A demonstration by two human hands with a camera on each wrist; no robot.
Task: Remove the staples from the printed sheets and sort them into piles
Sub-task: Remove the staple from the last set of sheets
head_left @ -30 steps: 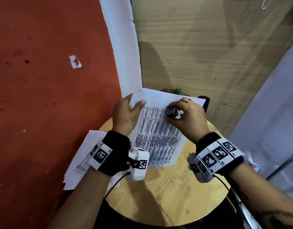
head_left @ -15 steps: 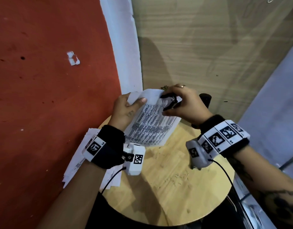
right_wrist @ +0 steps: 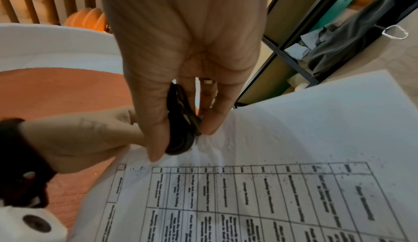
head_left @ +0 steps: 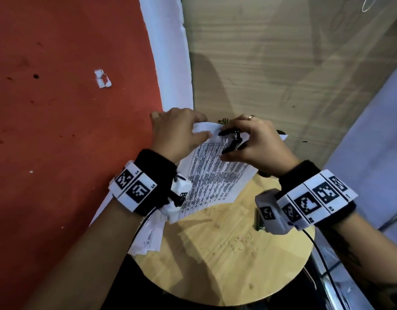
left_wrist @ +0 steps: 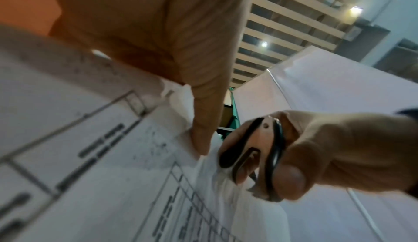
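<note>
Head view: left hand (head_left: 177, 130) pinches printed sheets (head_left: 217, 175) corner | right hand (head_left: 253, 142) squeezes staple remover (head_left: 232, 139) there | staple hidden by fingers

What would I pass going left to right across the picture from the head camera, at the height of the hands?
Red floor → left hand gripping the sheets' top corner → printed sheets → black staple remover → right hand pinching it → wood-grain floor.
</note>
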